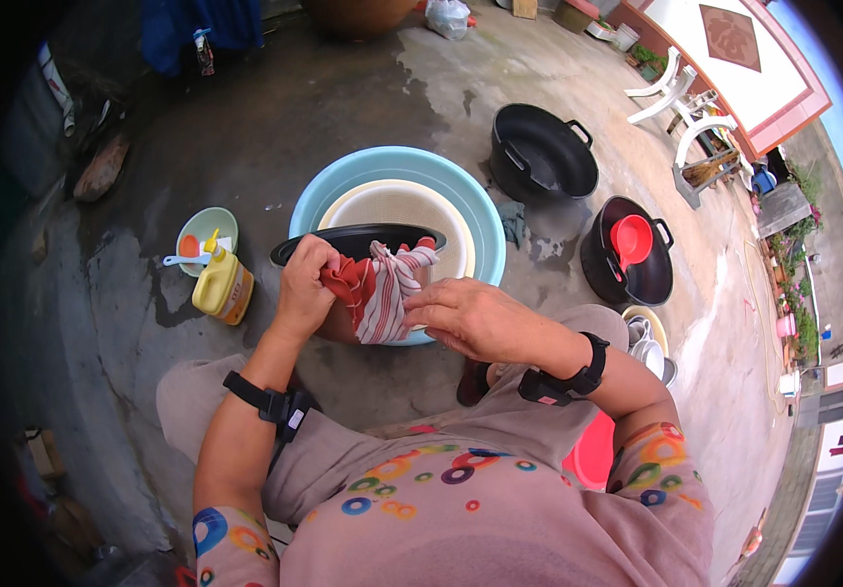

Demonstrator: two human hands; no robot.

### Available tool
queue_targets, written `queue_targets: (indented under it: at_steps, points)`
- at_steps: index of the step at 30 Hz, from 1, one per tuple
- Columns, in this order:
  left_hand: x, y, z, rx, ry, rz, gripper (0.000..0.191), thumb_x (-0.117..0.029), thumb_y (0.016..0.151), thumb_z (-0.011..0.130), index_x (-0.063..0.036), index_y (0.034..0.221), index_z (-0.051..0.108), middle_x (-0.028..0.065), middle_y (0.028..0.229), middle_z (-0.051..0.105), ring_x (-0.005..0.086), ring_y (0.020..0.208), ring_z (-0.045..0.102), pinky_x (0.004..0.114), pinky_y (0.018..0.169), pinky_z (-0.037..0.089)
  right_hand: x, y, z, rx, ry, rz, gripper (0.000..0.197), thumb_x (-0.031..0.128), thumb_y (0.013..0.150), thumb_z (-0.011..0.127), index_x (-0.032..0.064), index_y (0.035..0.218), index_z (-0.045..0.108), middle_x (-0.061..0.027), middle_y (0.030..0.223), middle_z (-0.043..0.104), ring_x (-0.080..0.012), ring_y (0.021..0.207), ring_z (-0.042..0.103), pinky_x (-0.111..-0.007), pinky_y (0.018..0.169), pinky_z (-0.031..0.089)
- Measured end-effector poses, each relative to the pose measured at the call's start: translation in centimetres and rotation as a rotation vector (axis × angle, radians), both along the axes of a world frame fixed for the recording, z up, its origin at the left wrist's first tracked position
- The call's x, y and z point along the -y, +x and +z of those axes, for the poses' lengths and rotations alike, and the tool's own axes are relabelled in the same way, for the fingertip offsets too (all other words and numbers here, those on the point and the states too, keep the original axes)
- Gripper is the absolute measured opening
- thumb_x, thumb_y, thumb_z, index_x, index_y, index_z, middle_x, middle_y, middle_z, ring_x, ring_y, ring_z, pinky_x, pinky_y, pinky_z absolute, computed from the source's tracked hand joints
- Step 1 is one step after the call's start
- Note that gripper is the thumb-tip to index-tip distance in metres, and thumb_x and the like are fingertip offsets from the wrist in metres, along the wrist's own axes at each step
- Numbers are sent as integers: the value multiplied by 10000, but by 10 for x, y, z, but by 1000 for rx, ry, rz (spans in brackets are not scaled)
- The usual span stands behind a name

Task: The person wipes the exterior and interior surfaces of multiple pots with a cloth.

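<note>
My left hand (308, 283) grips one end of a red and white striped cloth (384, 286) above the near side of a light blue basin (392, 160). At the cloth's right edge is my right hand (461, 314), its fingers bent; whether they pinch the cloth cannot be told. Behind the cloth, a black pan or lid (348, 236) is seen tilted nearly edge-on, partly hidden by the cloth and my left hand. A cream perforated colander (392, 197) sits inside the blue basin, beyond the black piece.
To the left stand a yellow pump bottle (222, 287) and a pale green bowl (230, 218) with a blue-handled brush. Two black pots (544, 150) are on the wet concrete at right, the nearer holding a red dipper (631, 239). Metal pans (647, 354) sit beside my right knee.
</note>
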State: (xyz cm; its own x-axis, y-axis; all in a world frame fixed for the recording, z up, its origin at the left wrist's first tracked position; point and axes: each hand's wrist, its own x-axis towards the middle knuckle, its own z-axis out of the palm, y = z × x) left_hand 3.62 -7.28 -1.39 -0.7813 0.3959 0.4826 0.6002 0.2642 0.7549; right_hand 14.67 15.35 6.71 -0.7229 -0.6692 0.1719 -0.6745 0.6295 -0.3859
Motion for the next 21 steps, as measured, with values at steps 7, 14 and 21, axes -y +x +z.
queue_targets:
  at_steps: [7, 14, 21]
  points:
    - [-5, 5, 5, -197, -120, -194, 214, 52, 620, 591, -66, 687, 426, 64, 889, 596, 264, 797, 562, 323, 677, 417, -12, -24, -26, 82, -209, -433, 196, 104, 759, 652, 43, 937, 597, -129, 912, 597, -324, 867, 595, -387, 726, 492]
    - [-11, 2, 2, -232, -100, -189, 261, 63, 603, 631, -70, 681, 420, 67, 841, 612, 254, 783, 585, 313, 664, 414, -59, -44, -51, 175, 34, -285, 98, 97, 731, 619, 22, 765, 565, -150, 750, 590, -334, 736, 593, -395, 658, 475]
    - [-9, -1, 3, -199, -44, -63, 312, 45, 603, 693, -76, 702, 423, 70, 838, 606, 259, 754, 585, 312, 651, 460, -72, -56, -45, -61, -18, -382, 476, 259, 680, 740, 51, 1079, 585, -117, 1012, 599, -292, 988, 567, -394, 788, 469]
